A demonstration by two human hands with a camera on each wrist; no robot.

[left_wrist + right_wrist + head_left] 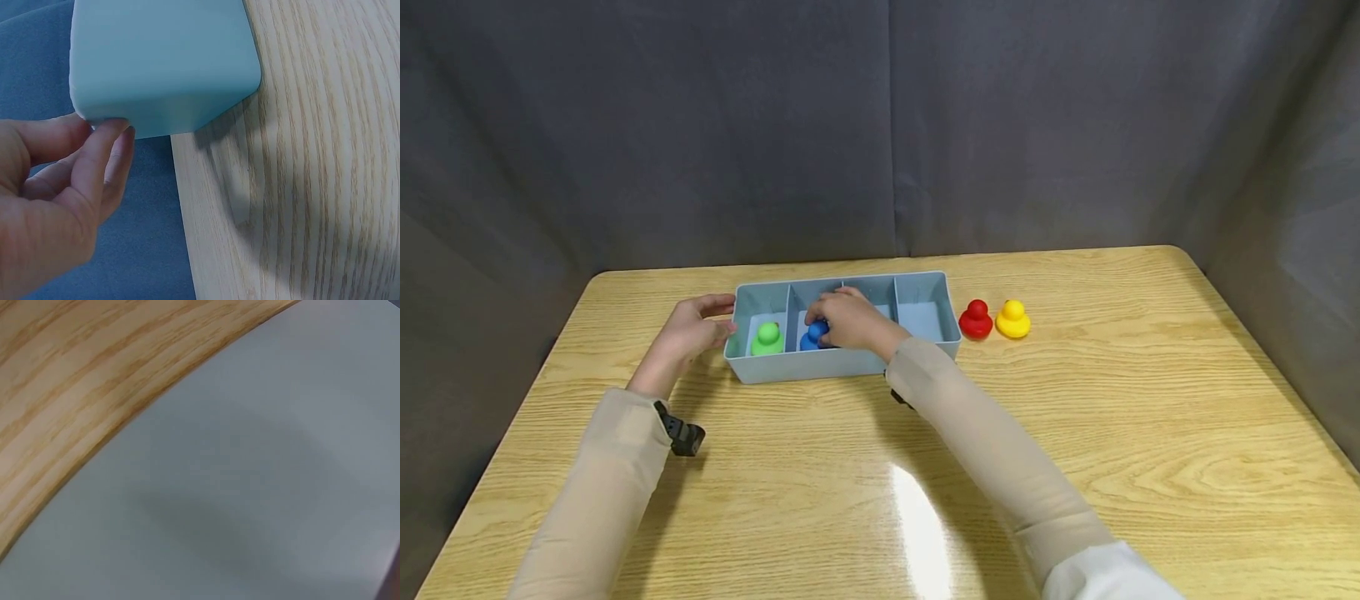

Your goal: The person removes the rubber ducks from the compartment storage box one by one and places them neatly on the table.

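Observation:
A grey-blue divided tray (850, 365) sits mid-table. A green duck (767, 339) stands in its leftmost compartment. My right hand (848, 321) reaches into the second compartment and grips a blue duck (815, 335), which is partly hidden by the fingers. My left hand (694, 330) rests against the tray's left end, fingertips (115, 134) touching the tray corner (162, 62). A red duck (976, 320) and a yellow duck (1013, 319) stand on the table just right of the tray. The right wrist view shows only the tray's outer wall (262, 487) and table wood.
The wooden table (1075, 433) is bordered by grey curtains behind and at both sides. The tray's two right compartments hold nothing I can see. A black wrist camera strap (681, 433) sits on my left sleeve.

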